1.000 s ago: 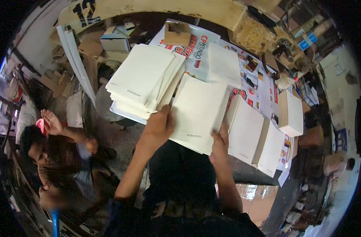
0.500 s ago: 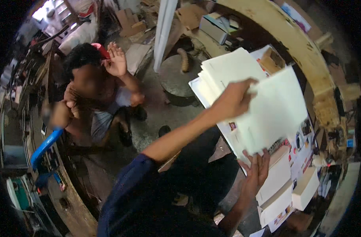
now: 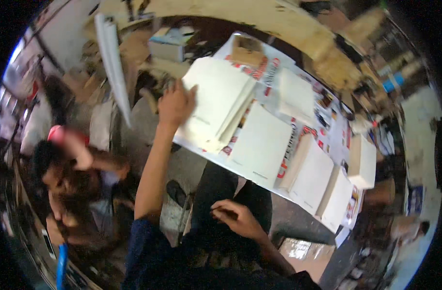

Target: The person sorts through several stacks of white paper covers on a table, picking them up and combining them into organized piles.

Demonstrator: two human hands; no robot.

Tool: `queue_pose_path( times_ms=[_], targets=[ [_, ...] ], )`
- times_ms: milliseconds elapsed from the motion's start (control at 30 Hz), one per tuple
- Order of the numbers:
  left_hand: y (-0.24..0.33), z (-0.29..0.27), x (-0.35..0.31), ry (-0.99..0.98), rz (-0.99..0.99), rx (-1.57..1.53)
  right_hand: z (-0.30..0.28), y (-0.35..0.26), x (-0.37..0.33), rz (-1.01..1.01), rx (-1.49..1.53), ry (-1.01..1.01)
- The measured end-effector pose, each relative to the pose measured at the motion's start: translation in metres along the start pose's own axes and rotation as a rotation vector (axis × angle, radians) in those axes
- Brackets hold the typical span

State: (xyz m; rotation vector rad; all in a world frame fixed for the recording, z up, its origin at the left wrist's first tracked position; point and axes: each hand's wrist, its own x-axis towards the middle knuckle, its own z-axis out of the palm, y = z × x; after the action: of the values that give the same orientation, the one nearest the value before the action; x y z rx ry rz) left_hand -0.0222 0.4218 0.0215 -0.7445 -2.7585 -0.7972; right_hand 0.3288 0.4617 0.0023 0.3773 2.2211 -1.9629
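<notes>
A thick stack of cream-white paper (image 3: 218, 96) lies on the left end of a board covered with a printed sheet (image 3: 269, 104). Its layers fan apart along the right side. My left hand (image 3: 176, 105) rests against the left edge of this stack, fingers spread and thumb over the paper. Over my lap, apart from the board, my right hand (image 3: 238, 217) hangs with loosely bent fingers and nothing visible in it. Right of the stack sits a flat cream paper block (image 3: 262, 142), and beyond it another thick paper block (image 3: 310, 176).
More paper blocks stand on the board, one farther back (image 3: 297, 94) and one at the right (image 3: 362, 162). A small brown cardboard box (image 3: 247, 50) sits at the far edge. At lower left a seated person (image 3: 80, 183) holds a blue curved object (image 3: 62, 266).
The view has swung right. The raised cream sheets have come down. My left hand has moved to the stack's left edge, and my right hand has left the paper for my lap.
</notes>
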Motion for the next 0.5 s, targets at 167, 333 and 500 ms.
queue_pose_path(
  times_ms=[167,333,500],
  targets=[
    [0.023,0.015,-0.005,0.012,0.119,0.042,0.001,0.003,0.013,-0.014,-0.062,0.008],
    [0.004,0.013,-0.009,0.054,0.077,0.000,0.018,0.009,0.030,-0.039,-0.104,-0.056],
    [0.017,0.006,-0.015,0.119,0.122,0.118,0.038,0.061,0.059,-0.078,-0.142,-0.089]
  ],
)
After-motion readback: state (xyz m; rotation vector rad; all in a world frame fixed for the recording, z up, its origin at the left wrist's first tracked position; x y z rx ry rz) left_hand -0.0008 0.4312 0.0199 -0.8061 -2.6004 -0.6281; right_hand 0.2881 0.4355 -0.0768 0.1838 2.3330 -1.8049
